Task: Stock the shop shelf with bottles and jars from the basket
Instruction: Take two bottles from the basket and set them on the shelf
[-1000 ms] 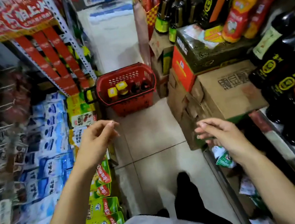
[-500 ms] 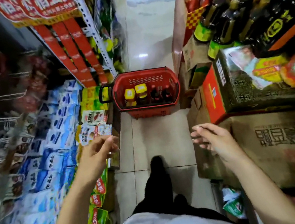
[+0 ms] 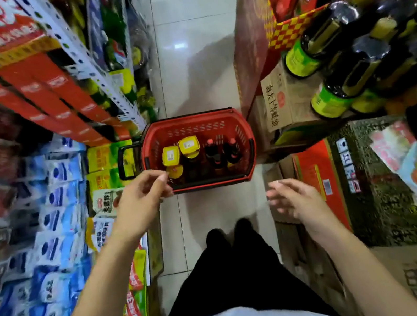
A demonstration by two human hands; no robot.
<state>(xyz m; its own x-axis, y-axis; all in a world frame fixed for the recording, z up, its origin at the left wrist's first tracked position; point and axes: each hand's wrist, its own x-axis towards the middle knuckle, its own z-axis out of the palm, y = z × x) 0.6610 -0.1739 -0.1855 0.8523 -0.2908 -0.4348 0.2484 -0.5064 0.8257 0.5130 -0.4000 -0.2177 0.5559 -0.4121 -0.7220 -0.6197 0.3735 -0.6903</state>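
A red plastic basket (image 3: 245, 135) stands on the tiled aisle floor straight ahead of me. Inside it are yellow-lidded jars (image 3: 188, 146) on the left and dark bottles with red caps (image 3: 224, 151) on the right. My left hand (image 3: 140, 202) hovers at the basket's near left corner, fingers loosely curled and holding nothing, fingertips close to a yellow lid. My right hand (image 3: 296, 202) is lower and to the right of the basket, fingers spread and empty. The shelf of dark bottles (image 3: 345, 57) rises at the upper right.
Cardboard boxes (image 3: 283, 98) are stacked along the right side of the aisle. Blue and green packets (image 3: 53, 211) fill the left shelf, under red cartons (image 3: 33, 88). The narrow tiled floor (image 3: 193, 58) runs on beyond the basket. My dark trouser legs (image 3: 233, 261) are below.
I have walked up the aisle, so the basket is much nearer. Both hands moved forward; the left one now reaches the basket's near corner.
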